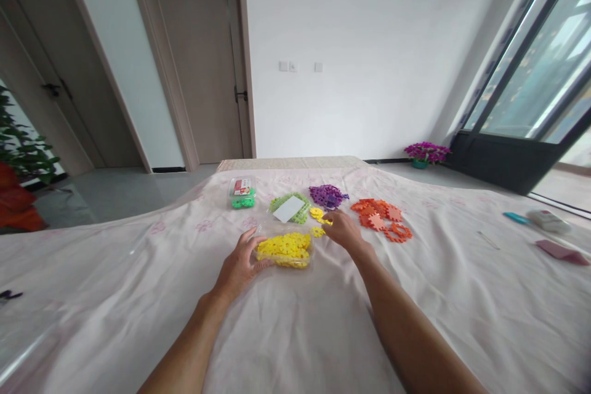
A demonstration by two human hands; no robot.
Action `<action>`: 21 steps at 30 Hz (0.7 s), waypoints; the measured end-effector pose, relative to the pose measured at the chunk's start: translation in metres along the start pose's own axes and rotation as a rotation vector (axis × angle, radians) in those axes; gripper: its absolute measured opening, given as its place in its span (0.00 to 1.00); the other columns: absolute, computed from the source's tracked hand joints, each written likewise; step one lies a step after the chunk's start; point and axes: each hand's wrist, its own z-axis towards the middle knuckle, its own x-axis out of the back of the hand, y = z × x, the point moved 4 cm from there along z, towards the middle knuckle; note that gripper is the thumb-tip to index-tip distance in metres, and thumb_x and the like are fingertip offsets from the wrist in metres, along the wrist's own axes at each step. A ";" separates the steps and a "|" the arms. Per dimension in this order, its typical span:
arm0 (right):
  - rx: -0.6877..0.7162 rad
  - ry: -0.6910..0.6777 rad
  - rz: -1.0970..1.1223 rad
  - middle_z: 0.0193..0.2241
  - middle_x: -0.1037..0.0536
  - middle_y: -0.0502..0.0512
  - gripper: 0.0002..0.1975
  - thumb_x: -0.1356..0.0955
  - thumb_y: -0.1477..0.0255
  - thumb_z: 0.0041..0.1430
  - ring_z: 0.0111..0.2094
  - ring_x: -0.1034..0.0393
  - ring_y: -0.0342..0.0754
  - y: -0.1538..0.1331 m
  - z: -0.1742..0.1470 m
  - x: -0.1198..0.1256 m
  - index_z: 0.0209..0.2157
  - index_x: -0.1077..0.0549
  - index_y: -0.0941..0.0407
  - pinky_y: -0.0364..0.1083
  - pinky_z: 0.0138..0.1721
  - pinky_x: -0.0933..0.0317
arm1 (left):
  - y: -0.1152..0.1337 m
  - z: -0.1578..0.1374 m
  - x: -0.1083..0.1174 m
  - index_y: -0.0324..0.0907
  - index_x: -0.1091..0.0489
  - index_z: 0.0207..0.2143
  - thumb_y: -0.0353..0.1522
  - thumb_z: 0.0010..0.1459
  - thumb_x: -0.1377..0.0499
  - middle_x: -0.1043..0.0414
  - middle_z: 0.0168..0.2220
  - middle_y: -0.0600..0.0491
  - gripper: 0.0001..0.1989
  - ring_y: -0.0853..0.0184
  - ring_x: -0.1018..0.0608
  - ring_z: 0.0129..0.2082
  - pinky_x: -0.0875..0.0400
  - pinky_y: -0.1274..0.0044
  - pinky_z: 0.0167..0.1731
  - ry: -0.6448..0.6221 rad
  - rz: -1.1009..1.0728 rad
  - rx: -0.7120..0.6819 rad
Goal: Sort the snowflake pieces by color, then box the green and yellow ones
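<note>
My left hand [240, 260] grips the left side of a clear plastic box [305, 263] with fingers and thumb. Yellow notched snowflake discs [284, 247] fill the box, and its clear lid stands raised behind. To the right of the box, my right hand [342, 229] has its fingers closed at the edge of a yellow snowflake disc [325, 220]. Loose beside those fingertips lie another yellow disc [316, 212] and a yellow disc [317, 232] nearer the box. The right fingertips are partly hidden by the hand itself.
Behind the yellow box are light green pieces with a white card [289, 209], a purple pile [325, 196] and a lidded box of green discs [242, 194]. Orange pieces [376, 215] lie right of my right hand. A blue object [516, 218] and pink cloth [561, 252] lie far right.
</note>
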 end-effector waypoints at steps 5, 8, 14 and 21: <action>0.022 -0.146 -0.182 0.48 0.24 0.59 0.18 0.32 0.69 0.52 0.47 0.29 0.55 0.011 0.002 -0.009 0.46 0.21 0.50 0.46 0.39 0.38 | 0.002 -0.001 0.001 0.48 0.31 0.54 0.48 0.56 0.40 0.45 0.65 0.46 0.26 0.56 0.30 0.60 0.29 0.66 0.55 0.005 -0.010 -0.006; 0.057 -0.136 -0.216 0.46 0.24 0.62 0.14 0.33 0.67 0.57 0.46 0.28 0.55 0.011 0.004 -0.011 0.42 0.21 0.54 0.45 0.38 0.39 | 0.004 -0.001 0.002 0.48 0.31 0.54 0.48 0.56 0.39 0.44 0.65 0.45 0.25 0.56 0.30 0.60 0.29 0.65 0.55 0.004 -0.004 -0.004; 0.023 -0.047 -0.195 0.40 0.21 0.63 0.19 0.43 0.70 0.68 0.41 0.26 0.52 0.005 0.003 -0.009 0.38 0.23 0.58 0.45 0.36 0.42 | 0.004 0.000 0.003 0.49 0.30 0.54 0.48 0.56 0.39 0.44 0.65 0.46 0.25 0.56 0.31 0.61 0.31 0.65 0.57 0.003 0.026 0.009; 0.223 -0.117 -0.139 0.43 0.23 0.58 0.12 0.34 0.66 0.61 0.44 0.29 0.50 -0.026 -0.010 -0.015 0.42 0.22 0.53 0.43 0.39 0.42 | 0.002 0.000 0.002 0.48 0.31 0.54 0.48 0.56 0.40 0.44 0.65 0.46 0.26 0.57 0.33 0.62 0.31 0.66 0.57 0.010 0.017 -0.015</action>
